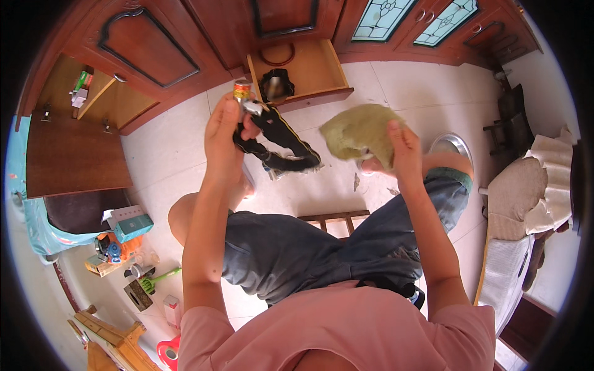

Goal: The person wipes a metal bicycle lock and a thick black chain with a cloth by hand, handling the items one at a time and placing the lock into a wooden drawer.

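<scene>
My left hand [227, 127] grips a small metal can with a red and yellow band [242, 89] together with a black strap with yellow edging [290, 132]. The strap hangs in a loop towards the middle, with some crumpled clear plastic under its lower end. In my right hand [405, 150] is an olive-green cloth [359, 132], pinched at its right side and slightly blurred. Beyond both hands, an open wooden drawer [320, 69] holds a dark scalloped bowl [276, 85] and a reddish-brown ring [278, 55].
A lowered cabinet door [76, 157] juts out at the left. Boxes [133, 227], a green brush [148, 284] and a tissue box [138, 295] lie on the left floor. A wooden stool [334, 217] is between my legs. A cushioned seat [503, 259] stands at the right.
</scene>
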Action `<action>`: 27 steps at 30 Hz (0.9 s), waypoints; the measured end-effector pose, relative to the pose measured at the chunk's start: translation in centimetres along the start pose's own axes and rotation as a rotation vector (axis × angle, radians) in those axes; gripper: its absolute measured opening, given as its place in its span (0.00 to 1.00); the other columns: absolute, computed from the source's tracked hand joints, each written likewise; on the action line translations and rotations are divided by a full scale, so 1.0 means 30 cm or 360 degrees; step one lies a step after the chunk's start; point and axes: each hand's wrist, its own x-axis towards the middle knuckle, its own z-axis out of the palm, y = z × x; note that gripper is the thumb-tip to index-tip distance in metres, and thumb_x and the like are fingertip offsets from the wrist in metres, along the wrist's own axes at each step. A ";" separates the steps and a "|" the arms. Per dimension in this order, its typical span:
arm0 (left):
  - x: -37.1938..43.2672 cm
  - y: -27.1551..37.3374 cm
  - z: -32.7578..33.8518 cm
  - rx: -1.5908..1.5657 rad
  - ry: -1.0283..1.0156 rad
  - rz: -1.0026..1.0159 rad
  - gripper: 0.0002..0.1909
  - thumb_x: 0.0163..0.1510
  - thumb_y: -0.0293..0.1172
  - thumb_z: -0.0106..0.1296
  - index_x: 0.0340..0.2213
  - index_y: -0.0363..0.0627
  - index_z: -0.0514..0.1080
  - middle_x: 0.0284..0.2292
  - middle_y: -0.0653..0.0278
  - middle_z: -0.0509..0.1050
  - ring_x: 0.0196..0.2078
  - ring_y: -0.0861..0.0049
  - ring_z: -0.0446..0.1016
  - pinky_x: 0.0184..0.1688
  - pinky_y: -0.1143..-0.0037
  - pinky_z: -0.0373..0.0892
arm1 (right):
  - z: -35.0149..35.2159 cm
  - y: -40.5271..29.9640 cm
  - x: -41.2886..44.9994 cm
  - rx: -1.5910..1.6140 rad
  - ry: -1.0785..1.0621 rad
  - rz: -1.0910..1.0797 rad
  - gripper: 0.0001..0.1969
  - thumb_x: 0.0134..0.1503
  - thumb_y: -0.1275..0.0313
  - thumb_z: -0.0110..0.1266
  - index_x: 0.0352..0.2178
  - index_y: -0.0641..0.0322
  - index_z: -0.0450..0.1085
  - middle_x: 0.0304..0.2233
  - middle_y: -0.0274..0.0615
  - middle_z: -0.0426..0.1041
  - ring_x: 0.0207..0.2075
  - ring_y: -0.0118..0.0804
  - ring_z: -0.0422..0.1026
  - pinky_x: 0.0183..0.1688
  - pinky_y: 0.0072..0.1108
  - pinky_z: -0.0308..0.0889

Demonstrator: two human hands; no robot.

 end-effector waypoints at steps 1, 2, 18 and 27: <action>-0.003 0.000 0.010 0.0005 -0.0001 0.0009 0.19 0.54 0.42 0.40 0.38 0.37 0.64 0.17 0.72 0.58 0.19 0.88 0.54 0.24 0.86 0.54 | 0.003 -0.006 0.007 0.0297 0.0203 -0.0025 0.16 0.53 0.65 0.47 0.16 0.67 0.60 0.12 0.35 0.56 0.16 0.20 0.52 0.17 0.17 0.50; -0.008 0.001 0.025 -0.0037 -0.0029 -0.0047 0.18 0.54 0.42 0.39 0.36 0.38 0.64 0.17 0.72 0.59 0.19 0.88 0.54 0.24 0.87 0.53 | -0.011 -0.007 -0.008 0.0279 0.0260 -0.0126 0.14 0.55 0.66 0.43 0.20 0.66 0.60 0.12 0.31 0.55 0.16 0.19 0.52 0.17 0.16 0.50; -0.032 -0.004 0.037 -0.0233 -0.0179 -0.0160 0.18 0.54 0.43 0.39 0.38 0.39 0.64 0.17 0.73 0.60 0.18 0.89 0.55 0.23 0.86 0.54 | 0.065 -0.049 -0.099 0.0396 -0.0156 -0.0333 0.18 0.45 0.76 0.49 0.41 0.65 0.60 0.38 0.49 0.66 0.41 0.45 0.66 0.42 0.27 0.61; -0.052 -0.102 0.059 0.0018 -0.0227 -0.0042 0.14 0.55 0.37 0.39 0.38 0.41 0.61 0.23 0.69 0.65 0.22 0.88 0.58 0.26 0.87 0.57 | 0.277 -0.136 -0.061 0.0198 -0.0586 -0.0465 0.14 0.45 0.77 0.47 0.36 0.68 0.59 0.24 0.48 0.70 0.27 0.44 0.72 0.30 0.24 0.65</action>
